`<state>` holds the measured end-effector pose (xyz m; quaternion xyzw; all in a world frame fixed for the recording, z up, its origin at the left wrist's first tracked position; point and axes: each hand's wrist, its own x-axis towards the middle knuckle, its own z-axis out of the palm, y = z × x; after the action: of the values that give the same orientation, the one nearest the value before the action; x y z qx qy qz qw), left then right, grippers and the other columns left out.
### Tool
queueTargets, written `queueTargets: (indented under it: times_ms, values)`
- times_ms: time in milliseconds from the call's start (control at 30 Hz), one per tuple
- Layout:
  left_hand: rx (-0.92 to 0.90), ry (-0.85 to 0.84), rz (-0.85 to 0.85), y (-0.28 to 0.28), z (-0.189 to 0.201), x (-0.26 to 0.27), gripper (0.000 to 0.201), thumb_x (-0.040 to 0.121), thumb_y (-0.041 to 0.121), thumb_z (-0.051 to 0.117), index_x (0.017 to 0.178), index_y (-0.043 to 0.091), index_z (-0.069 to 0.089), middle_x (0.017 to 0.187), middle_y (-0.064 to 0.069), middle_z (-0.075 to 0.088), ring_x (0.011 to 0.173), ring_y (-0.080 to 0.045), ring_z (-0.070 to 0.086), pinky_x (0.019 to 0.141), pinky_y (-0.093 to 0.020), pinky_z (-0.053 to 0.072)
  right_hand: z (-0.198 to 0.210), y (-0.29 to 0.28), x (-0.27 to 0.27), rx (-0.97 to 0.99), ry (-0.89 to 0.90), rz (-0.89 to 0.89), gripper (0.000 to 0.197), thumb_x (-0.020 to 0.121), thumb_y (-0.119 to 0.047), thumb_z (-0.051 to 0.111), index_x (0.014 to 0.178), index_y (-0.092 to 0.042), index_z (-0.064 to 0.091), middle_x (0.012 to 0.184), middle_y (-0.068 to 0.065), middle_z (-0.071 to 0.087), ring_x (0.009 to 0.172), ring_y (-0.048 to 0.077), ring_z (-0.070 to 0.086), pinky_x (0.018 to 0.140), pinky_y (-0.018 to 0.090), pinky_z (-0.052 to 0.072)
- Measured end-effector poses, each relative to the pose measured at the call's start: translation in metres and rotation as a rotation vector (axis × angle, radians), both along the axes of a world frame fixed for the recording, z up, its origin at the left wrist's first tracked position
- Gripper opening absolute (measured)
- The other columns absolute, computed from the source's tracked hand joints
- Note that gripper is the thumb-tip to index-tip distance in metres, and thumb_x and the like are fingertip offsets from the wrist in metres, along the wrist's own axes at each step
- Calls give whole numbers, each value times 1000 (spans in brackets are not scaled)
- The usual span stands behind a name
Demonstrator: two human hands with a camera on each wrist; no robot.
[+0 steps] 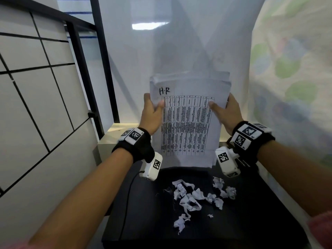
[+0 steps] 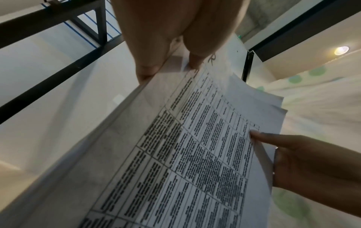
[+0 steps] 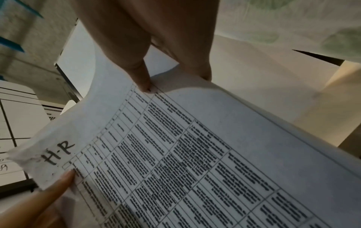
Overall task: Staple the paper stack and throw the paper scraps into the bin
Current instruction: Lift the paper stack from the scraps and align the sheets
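Observation:
A paper stack [image 1: 188, 123], its top sheet printed with a table and marked "H-R", stands upright with its lower edge near the black table [image 1: 143, 221]. My left hand [image 1: 152, 108] grips its left edge, thumb on the front sheet. My right hand [image 1: 226, 110] grips the right edge the same way. The left wrist view shows the paper stack [image 2: 195, 154] edge-on with my left hand [image 2: 168, 61] pinching it. In the right wrist view my right hand [image 3: 168, 74] pinches the paper stack [image 3: 195, 154]. Several crumpled paper scraps [image 1: 195, 196] lie on the table below. No stapler or bin is in view.
A black metal frame [image 1: 100, 69] with a white gridded board [image 1: 36, 87] stands to the left. A light wooden ledge [image 1: 111, 139] sits behind the table. A flower-patterned curtain [image 1: 291, 78] hangs on the right. A black cable [image 1: 127, 200] runs down the table's left side.

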<state>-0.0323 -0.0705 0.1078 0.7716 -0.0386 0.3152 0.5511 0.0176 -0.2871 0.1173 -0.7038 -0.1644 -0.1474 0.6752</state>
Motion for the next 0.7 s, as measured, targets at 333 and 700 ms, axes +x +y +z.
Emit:
queueTargets:
  times_ms: [333,700]
  values:
    - [-154,127,-70,-5,-20,-11,45,98,8,41,136,10,18,117,-2,52,107,-16,54,101,-31,46,-26,2,6,-32,172,-16,51,72,-2,74,115,-5,48,115,15,62,103,32,62,94,54,50]
    - [-111,-17,94,-19,11,-2,33,92,-3,34,115,18,22,127,-15,48,94,-21,58,82,-37,55,-6,20,-3,0,25,-56,48,88,-5,57,133,-5,41,133,15,54,123,29,53,106,49,42]
